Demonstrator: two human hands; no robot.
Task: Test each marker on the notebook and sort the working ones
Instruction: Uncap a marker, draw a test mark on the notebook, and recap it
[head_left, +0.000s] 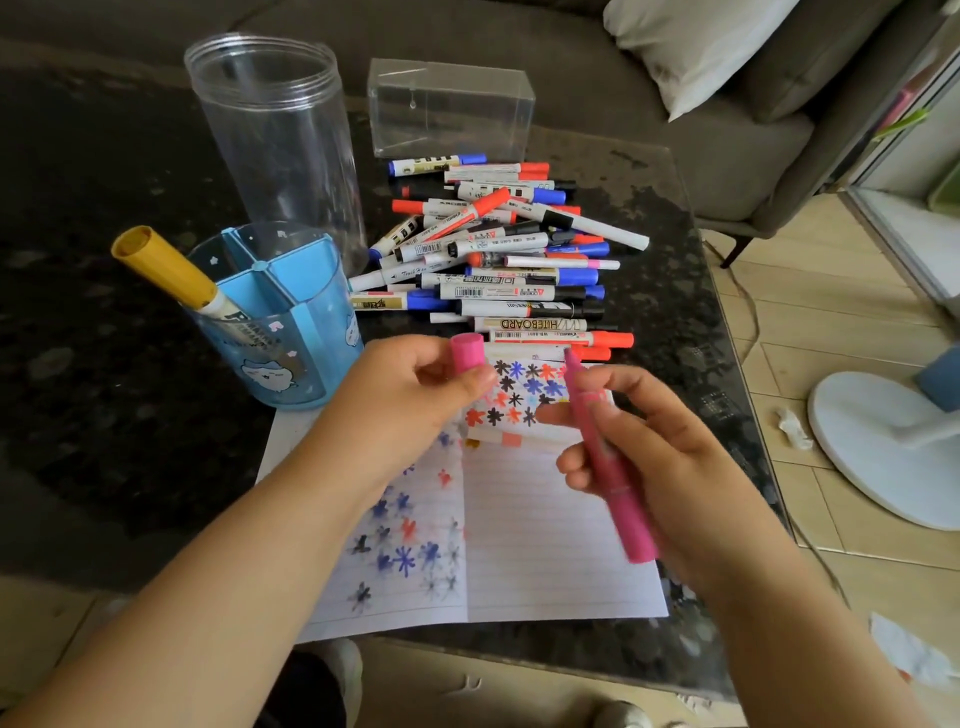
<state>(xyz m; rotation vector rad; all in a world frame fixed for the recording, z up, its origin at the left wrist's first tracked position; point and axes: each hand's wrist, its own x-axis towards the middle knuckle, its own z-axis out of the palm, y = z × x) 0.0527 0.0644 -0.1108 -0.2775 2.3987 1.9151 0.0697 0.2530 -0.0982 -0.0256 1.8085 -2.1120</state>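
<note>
Hands meet over the notebook (545, 545): the right hand (639, 457) grips an uncapped pink marker (605, 457), tip pointing away; the left hand (410, 395) pinches its cap (466, 356). Bare page lies directly below, nearer the right.

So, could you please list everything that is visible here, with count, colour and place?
pink marker: one, uncapped, in right hand
pink cap: one, in left hand
notebook: one, white lined, open, star scribbles, table front
marker pile: many, red, blue, black caps, behind notebook
blue holder: one, left of pile
yellow-capped marker: one, inside holder
clear jar: one, behind holder
clear box: one, behind pile
table: one, dark
sofa: grey, behind
fan base: white, floor right
left hand: pinches cap
right hand: grips marker
</note>
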